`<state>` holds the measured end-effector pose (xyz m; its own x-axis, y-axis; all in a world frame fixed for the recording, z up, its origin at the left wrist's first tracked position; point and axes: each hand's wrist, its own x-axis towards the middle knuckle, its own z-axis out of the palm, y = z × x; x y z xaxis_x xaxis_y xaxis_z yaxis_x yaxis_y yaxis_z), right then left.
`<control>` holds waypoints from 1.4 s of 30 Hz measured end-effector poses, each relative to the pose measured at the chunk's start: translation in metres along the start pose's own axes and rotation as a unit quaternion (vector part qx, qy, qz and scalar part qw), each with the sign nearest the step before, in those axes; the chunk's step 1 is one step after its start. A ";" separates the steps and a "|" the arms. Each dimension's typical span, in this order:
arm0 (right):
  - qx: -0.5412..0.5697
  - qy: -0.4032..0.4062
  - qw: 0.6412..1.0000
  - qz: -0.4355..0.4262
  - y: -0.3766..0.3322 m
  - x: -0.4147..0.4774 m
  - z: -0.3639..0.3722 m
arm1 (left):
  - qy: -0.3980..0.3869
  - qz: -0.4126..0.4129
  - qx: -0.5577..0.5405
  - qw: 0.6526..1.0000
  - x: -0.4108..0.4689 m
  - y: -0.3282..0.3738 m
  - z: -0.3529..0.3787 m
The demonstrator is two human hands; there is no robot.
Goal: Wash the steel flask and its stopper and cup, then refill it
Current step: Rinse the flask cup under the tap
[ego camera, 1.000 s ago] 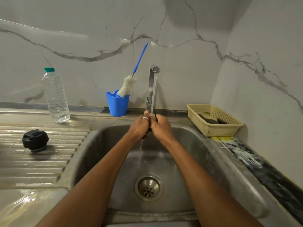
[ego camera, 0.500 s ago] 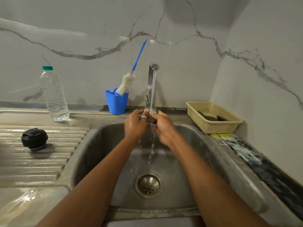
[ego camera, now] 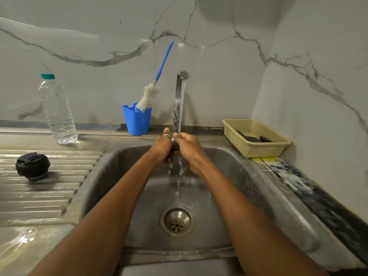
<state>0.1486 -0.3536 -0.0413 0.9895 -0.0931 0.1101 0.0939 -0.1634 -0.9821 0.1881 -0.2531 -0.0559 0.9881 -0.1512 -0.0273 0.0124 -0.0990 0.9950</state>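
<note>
Under the running stream (ego camera: 180,108) the two hands have pressed back together: half a second ago the left hand (ego camera: 161,146) and right hand (ego camera: 189,148) stood slightly apart with fingertips meeting; now they clasp a small dark item (ego camera: 174,144) between them, and more water splashes below into the sink (ego camera: 229,162).

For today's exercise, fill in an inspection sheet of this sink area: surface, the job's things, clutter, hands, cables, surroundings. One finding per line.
Surface: steel sink, wet; ribbed drainboard on the left, also wet.
Job's things: black stopper rests on the drainboard; a small dark item between the hands, not identifiable; no flask seen.
Clutter: plastic water bottle, blue cup holding a bottle brush, beige basket with dark items.
Hands: left hand and right hand pressed together under the running tap.
Cables: nothing seen.
Surroundings: marble-patterned wall.
</note>
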 end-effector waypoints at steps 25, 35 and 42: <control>0.062 0.032 0.996 0.063 -0.002 0.000 -0.016 | 0.017 0.117 0.117 0.986 -0.002 -0.010 0.017; -0.414 -0.019 0.898 -0.146 0.005 -0.002 -0.006 | 0.048 -0.122 -0.205 0.970 -0.010 0.003 -0.001; -0.427 -0.030 0.897 -0.110 0.019 0.002 -0.018 | 0.087 -0.166 -0.094 0.978 -0.014 0.003 -0.001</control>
<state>0.1507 -0.3750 -0.0567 0.9637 0.0837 0.2535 0.1962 -0.8661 -0.4597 0.1744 -0.2501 -0.0526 0.9355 0.0304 -0.3521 0.3494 0.0706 0.9343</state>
